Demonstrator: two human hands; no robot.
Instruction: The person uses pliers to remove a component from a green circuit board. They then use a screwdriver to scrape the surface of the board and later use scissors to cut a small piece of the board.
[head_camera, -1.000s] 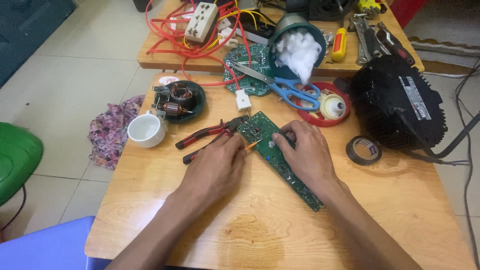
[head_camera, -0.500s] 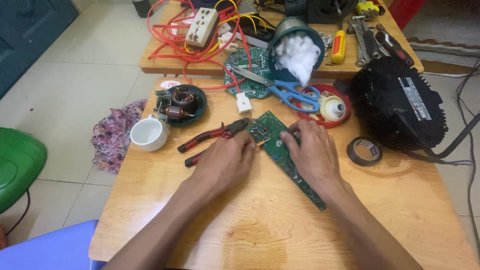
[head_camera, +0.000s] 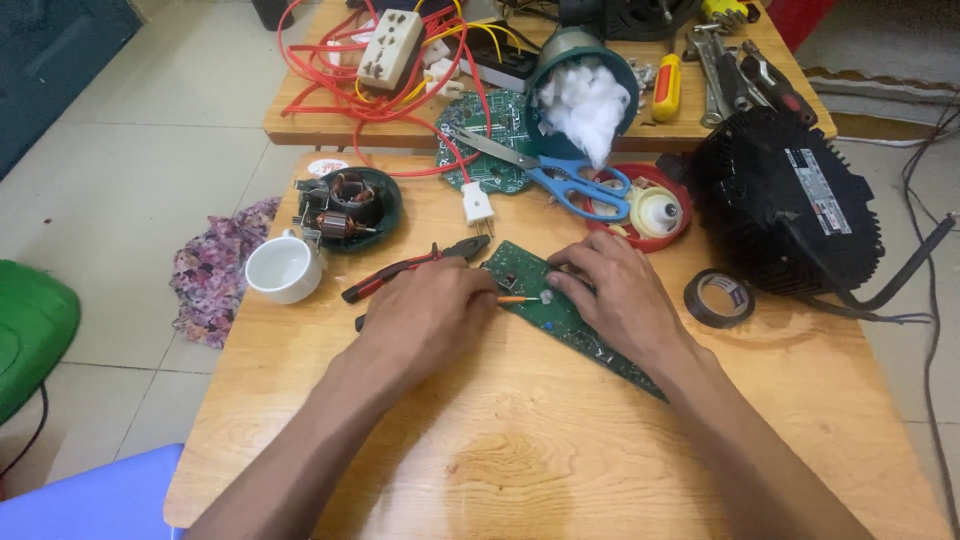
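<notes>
A long green circuit board (head_camera: 560, 315) lies slanted on the wooden table (head_camera: 520, 450). My right hand (head_camera: 615, 295) rests on it, fingers pressing its upper part. My left hand (head_camera: 425, 315) is closed around a thin orange stick with a white cotton tip (head_camera: 520, 299), and the tip touches the board just in front of my right fingers. Red-handled pliers (head_camera: 405, 268) lie right behind my left hand.
A white cup (head_camera: 283, 268), a dark green dish with motor parts (head_camera: 350, 205), blue-handled scissors (head_camera: 560, 180), a red lid with a small bottle (head_camera: 650, 210), a roll of black tape (head_camera: 720, 297) and a black finned housing (head_camera: 785, 205) surround the board. Red cables and tools lie behind.
My left hand has shifted slightly and now shows the cotton-tipped stick pointing right onto the board. My right hand has stayed on the board.
</notes>
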